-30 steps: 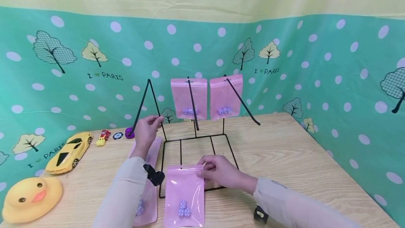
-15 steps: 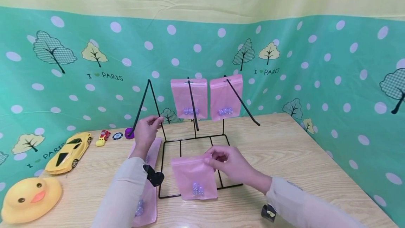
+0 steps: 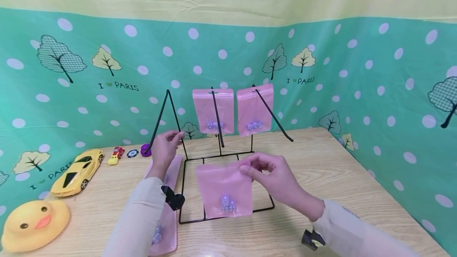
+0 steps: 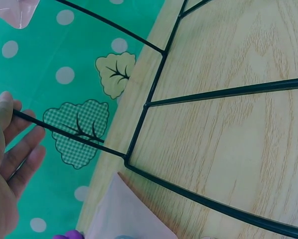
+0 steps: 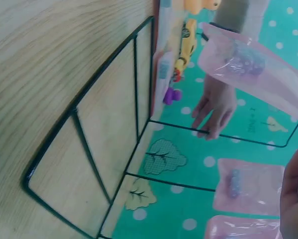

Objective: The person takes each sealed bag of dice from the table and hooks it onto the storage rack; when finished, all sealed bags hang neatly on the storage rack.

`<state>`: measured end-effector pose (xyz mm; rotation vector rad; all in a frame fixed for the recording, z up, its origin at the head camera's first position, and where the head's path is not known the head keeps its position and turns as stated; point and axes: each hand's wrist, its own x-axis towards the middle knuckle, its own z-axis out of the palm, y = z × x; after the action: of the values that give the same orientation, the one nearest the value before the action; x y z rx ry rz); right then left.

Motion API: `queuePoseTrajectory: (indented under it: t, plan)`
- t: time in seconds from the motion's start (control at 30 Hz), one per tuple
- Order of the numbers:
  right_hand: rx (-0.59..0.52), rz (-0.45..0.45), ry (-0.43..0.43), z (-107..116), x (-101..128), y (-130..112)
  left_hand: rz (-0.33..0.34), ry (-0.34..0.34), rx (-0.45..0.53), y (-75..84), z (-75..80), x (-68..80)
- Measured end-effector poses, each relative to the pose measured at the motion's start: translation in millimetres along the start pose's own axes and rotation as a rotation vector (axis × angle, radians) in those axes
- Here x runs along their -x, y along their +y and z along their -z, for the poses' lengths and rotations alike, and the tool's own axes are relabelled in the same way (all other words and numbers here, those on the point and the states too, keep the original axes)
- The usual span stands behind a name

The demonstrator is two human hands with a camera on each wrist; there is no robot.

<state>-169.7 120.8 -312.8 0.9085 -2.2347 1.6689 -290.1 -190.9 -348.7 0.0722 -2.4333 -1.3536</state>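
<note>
Head view: right hand (image 3: 276,175) pinches the pink dice pouch (image 3: 220,185) by one top corner, left hand (image 3: 166,146) pinches the black rack upright (image 3: 173,110); I'd leave top-center uncovered, brace gently.

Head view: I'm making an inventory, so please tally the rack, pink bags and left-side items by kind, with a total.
Pink zip bags of dice: 5 (2 hanging, 1 held, 2 lying, partly hidden)
Black wire rack: 1
Toy vehicles: 2
Yellow duck: 1
Poker chip: 1
Purple object, kind unclear: 1
Total: 11
</note>
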Motion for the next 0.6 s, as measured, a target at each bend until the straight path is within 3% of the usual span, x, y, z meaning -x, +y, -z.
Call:
queuePoseTrajectory:
  t: [0.37, 0.6]
  plan:
    - [-0.050, 0.193, 0.136, 1.1, -0.8, -19.7, -0.004, -0.016, 0.005, -1.9, 1.4, -1.0]
    - [-0.135, 0.219, 0.178, 0.4, -4.3, -28.4, 0.001, -0.019, 0.011, -1.9, 0.2, -1.2]
